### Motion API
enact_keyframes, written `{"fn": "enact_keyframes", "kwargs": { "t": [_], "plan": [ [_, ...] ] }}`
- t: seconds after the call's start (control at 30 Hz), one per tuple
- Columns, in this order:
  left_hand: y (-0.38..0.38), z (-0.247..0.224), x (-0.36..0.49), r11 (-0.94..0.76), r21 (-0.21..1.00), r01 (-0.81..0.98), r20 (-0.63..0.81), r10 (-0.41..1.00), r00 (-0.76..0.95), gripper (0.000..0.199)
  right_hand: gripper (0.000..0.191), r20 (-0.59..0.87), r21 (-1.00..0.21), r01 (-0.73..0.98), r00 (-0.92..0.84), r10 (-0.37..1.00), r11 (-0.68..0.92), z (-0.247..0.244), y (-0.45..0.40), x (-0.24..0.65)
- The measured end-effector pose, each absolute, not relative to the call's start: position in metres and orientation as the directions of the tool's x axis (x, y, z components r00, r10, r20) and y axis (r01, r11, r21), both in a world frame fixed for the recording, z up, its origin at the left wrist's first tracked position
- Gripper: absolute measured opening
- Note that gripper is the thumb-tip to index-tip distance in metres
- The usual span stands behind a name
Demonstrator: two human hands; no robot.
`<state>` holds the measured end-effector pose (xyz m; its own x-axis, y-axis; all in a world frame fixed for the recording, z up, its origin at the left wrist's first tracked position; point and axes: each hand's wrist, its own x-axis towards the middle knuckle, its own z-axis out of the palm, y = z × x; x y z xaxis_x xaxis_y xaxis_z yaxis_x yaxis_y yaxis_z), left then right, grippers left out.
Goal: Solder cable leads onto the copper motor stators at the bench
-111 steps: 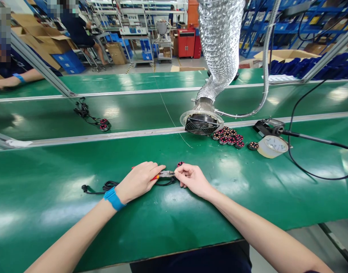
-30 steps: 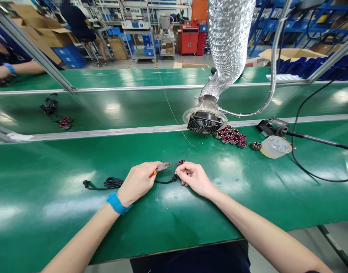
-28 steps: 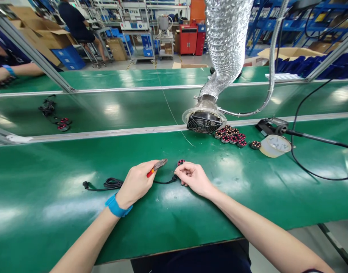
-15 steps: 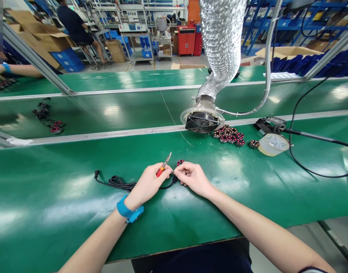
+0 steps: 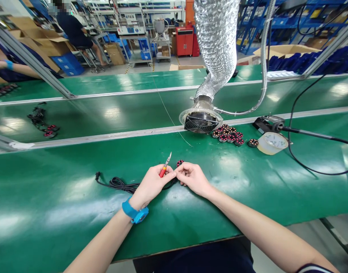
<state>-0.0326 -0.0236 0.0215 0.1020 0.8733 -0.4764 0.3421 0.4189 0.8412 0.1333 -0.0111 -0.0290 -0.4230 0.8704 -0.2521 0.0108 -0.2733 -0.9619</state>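
My left hand (image 5: 156, 182) is closed around red-handled pliers (image 5: 166, 165), their metal tip pointing up and away from me. Its thumb and forefinger meet the fingertips of my right hand (image 5: 192, 176), which is pinched shut. What lies in that pinch is too small to make out. Just beyond the right fingers shows a round copper-and-pink wound motor coil (image 5: 180, 163), partly covered by the hand. A bundled black cable (image 5: 119, 184) runs along the green bench from a plug at the left to beneath my hands.
Several wound coils (image 5: 227, 133) stand grouped below a fan-fronted extraction duct (image 5: 202, 123). To the right are a translucent tub (image 5: 272, 143) and a soldering iron (image 5: 307, 133) with its cord. More coils and cables (image 5: 39, 115) lie beyond the rail; a co-worker's arm (image 5: 23, 68) shows far left.
My left hand has shifted slightly right, its thumb now touching the right fingertips. The pliers have turned a little more upright. My right hand has hardly moved.
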Motion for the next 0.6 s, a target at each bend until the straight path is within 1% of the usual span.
{"fn": "enact_keyframes", "kwargs": {
  "t": [0.2,0.4,0.5,0.6],
  "plan": [
    [-0.025,0.020,-0.033,0.346,0.820,0.456,-0.445,0.886,0.128,0.035,0.021,-0.242,-0.964,0.006,-0.420,0.875,-0.264,-0.029,-0.011,0.133],
    [-0.025,0.023,-0.029,0.226,0.782,0.581,-0.377,0.914,0.152,0.034,0.018,-0.235,-0.968,0.016,-0.403,0.884,-0.250,-0.030,-0.011,0.133],
    [-0.024,0.027,-0.030,0.234,0.800,0.552,-0.371,0.916,0.149,0.034,0.021,-0.249,-0.963,0.011,-0.406,0.879,-0.268,-0.029,-0.011,0.133],
    [-0.023,0.031,-0.035,0.275,0.819,0.503,-0.356,0.932,0.071,0.031,0.025,-0.243,-0.965,0.007,-0.403,0.882,-0.263,-0.029,-0.011,0.132]
  ]
}}
